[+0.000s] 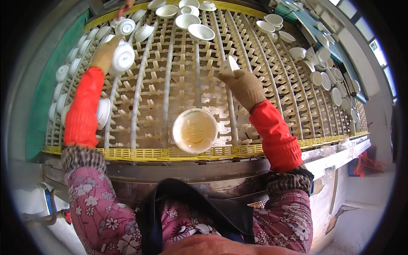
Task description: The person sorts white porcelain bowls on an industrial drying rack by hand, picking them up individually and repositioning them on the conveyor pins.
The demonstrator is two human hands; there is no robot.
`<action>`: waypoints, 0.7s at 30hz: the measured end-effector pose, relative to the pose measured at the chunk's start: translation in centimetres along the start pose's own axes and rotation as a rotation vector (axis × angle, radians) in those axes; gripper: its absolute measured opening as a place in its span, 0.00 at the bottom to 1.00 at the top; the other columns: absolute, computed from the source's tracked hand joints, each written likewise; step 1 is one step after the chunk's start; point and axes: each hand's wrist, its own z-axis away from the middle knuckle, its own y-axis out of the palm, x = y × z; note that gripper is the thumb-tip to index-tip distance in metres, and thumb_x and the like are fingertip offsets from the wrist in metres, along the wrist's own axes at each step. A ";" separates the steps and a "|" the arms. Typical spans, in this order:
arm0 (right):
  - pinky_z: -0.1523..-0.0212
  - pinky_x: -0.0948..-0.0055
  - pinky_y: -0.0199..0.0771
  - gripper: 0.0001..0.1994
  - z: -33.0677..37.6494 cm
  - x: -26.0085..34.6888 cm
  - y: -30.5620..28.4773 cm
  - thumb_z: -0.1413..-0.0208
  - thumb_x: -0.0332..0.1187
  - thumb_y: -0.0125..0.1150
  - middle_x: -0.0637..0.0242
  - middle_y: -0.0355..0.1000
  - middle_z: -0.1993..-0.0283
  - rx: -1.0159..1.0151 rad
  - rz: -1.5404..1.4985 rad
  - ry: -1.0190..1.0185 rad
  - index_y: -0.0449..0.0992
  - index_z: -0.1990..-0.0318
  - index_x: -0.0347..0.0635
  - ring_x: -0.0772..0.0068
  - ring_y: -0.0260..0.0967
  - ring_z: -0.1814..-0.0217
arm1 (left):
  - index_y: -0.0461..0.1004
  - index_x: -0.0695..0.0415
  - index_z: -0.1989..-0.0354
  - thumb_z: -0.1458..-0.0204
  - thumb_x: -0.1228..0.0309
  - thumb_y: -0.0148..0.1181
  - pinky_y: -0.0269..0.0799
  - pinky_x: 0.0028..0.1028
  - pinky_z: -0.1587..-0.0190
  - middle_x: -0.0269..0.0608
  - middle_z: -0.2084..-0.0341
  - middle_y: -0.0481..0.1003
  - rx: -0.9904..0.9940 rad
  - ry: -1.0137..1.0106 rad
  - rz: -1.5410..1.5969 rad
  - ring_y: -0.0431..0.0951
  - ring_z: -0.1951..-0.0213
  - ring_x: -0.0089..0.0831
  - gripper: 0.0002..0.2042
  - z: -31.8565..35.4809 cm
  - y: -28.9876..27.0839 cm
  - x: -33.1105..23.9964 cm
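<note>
My left hand, in a tan glove, is closed on a white bowl at the left side of a pegged rack conveyor. The bowl is tilted with its underside toward me. Right of the middle, my right hand, also gloved, grips a small white bowl by its near side; the fingers are partly hidden. Between my arms, at the front edge, rests a larger bowl with a yellowish inside and faint print. A white bowl leans on the pegs beside my left forearm.
Rows of white bowls stand on edge at the far left. More bowls lie at the back, and several crowd the right side. A yellow slatted strip borders the front. Another person's hand reaches in at the back left.
</note>
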 end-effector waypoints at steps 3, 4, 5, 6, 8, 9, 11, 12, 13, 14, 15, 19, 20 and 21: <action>0.66 0.68 0.77 0.22 -1.2 -0.7 0.1 0.42 0.51 0.55 0.57 0.75 0.67 0.012 -0.511 -0.232 0.75 0.57 0.37 0.63 0.75 0.68 | 0.76 0.65 0.58 0.40 0.52 0.46 0.70 0.31 0.60 0.48 0.64 0.78 0.119 -0.119 0.146 0.77 0.64 0.34 0.24 6.1 -1.8 -1.6; 0.65 0.68 0.77 0.24 -2.2 0.0 0.9 0.42 0.52 0.55 0.58 0.75 0.68 0.085 -0.833 -0.329 0.74 0.57 0.36 0.64 0.75 0.68 | 0.75 0.65 0.58 0.40 0.52 0.47 0.70 0.32 0.59 0.47 0.64 0.78 0.111 -0.053 0.031 0.77 0.64 0.34 0.24 7.5 -2.0 -1.0; 0.66 0.65 0.78 0.23 -2.9 2.5 1.7 0.41 0.50 0.55 0.56 0.74 0.64 0.208 -1.168 -0.263 0.71 0.54 0.36 0.62 0.75 0.67 | 0.75 0.65 0.59 0.41 0.53 0.48 0.69 0.34 0.58 0.48 0.65 0.78 0.050 -0.014 -0.081 0.77 0.64 0.37 0.23 8.5 -1.7 -0.9; 0.66 0.63 0.79 0.23 -3.5 5.0 2.2 0.40 0.49 0.55 0.55 0.73 0.59 0.307 -1.498 -0.166 0.68 0.50 0.36 0.60 0.75 0.67 | 0.75 0.65 0.59 0.41 0.53 0.49 0.69 0.37 0.58 0.48 0.66 0.78 -0.015 0.025 -0.196 0.77 0.64 0.40 0.23 9.3 -1.4 -1.0; 0.65 0.62 0.78 0.20 -5.7 6.8 3.6 0.38 0.45 0.52 0.57 0.73 0.61 0.310 -1.522 -0.324 0.66 0.49 0.37 0.60 0.75 0.65 | 0.74 0.65 0.62 0.43 0.54 0.51 0.68 0.41 0.57 0.50 0.68 0.78 -0.123 0.039 -0.516 0.76 0.63 0.47 0.21 10.3 -0.4 -3.3; 0.64 0.61 0.78 0.19 -6.7 7.4 4.2 0.37 0.43 0.51 0.58 0.72 0.62 0.263 -1.374 -0.461 0.64 0.48 0.37 0.60 0.75 0.64 | 0.74 0.64 0.62 0.45 0.57 0.53 0.67 0.42 0.57 0.51 0.69 0.77 -0.129 0.059 -0.587 0.75 0.63 0.49 0.19 11.1 -0.7 -4.0; 0.63 0.62 0.77 0.16 -8.3 5.6 5.6 0.36 0.41 0.49 0.59 0.73 0.65 0.111 -0.948 -0.670 0.66 0.49 0.38 0.61 0.75 0.64 | 0.73 0.62 0.63 0.49 0.61 0.59 0.64 0.45 0.55 0.53 0.72 0.76 -0.132 0.103 -0.713 0.74 0.64 0.54 0.15 12.3 -0.2 -5.7; 0.64 0.63 0.76 0.15 -8.9 4.3 6.0 0.36 0.40 0.48 0.60 0.73 0.67 0.012 -0.739 -0.747 0.68 0.52 0.38 0.62 0.75 0.64 | 0.74 0.61 0.63 0.51 0.62 0.61 0.64 0.44 0.55 0.52 0.71 0.76 -0.114 0.212 -0.743 0.74 0.64 0.53 0.15 13.2 0.1 -7.1; 0.65 0.63 0.75 0.14 -6.6 3.7 5.1 0.37 0.40 0.48 0.60 0.73 0.68 0.052 -0.639 -0.730 0.71 0.54 0.38 0.62 0.74 0.65 | 0.74 0.60 0.61 0.54 0.63 0.62 0.65 0.44 0.55 0.51 0.69 0.75 -0.108 0.320 -0.712 0.73 0.63 0.53 0.15 15.0 0.0 -7.7; 0.65 0.63 0.74 0.14 -4.3 2.5 3.4 0.37 0.41 0.49 0.59 0.73 0.69 0.042 -0.530 -0.708 0.71 0.55 0.39 0.62 0.74 0.65 | 0.74 0.59 0.60 0.56 0.65 0.64 0.66 0.44 0.55 0.50 0.68 0.75 -0.097 0.450 -0.671 0.73 0.63 0.52 0.16 16.1 0.4 -8.9; 0.65 0.63 0.73 0.14 -2.3 0.6 1.8 0.38 0.42 0.49 0.59 0.72 0.69 0.001 -0.404 -0.623 0.72 0.56 0.39 0.61 0.73 0.65 | 0.74 0.59 0.59 0.58 0.67 0.64 0.66 0.44 0.55 0.49 0.66 0.74 -0.048 0.602 -0.544 0.72 0.62 0.51 0.17 16.8 2.0 -10.2; 0.65 0.63 0.70 0.15 5.5 -5.8 -3.0 0.40 0.44 0.51 0.58 0.71 0.71 -0.143 -0.052 -0.300 0.73 0.60 0.42 0.59 0.71 0.67 | 0.75 0.62 0.62 0.61 0.72 0.61 0.68 0.41 0.57 0.47 0.66 0.73 0.144 1.096 -0.363 0.71 0.61 0.47 0.14 19.0 6.1 -14.0; 0.65 0.63 0.69 0.15 6.5 -7.2 -3.4 0.40 0.45 0.51 0.58 0.70 0.71 -0.166 -0.031 -0.236 0.74 0.61 0.42 0.58 0.70 0.67 | 0.75 0.62 0.65 0.60 0.73 0.59 0.68 0.41 0.57 0.47 0.68 0.73 0.184 1.113 -0.371 0.71 0.61 0.47 0.12 19.0 6.9 -14.0; 0.65 0.63 0.68 0.15 7.3 -8.1 -3.6 0.41 0.46 0.51 0.57 0.70 0.72 -0.175 -0.039 -0.202 0.74 0.62 0.43 0.58 0.69 0.68 | 0.75 0.62 0.67 0.59 0.74 0.58 0.68 0.40 0.58 0.47 0.69 0.73 0.229 1.126 -0.378 0.71 0.62 0.47 0.10 19.1 7.7 -13.8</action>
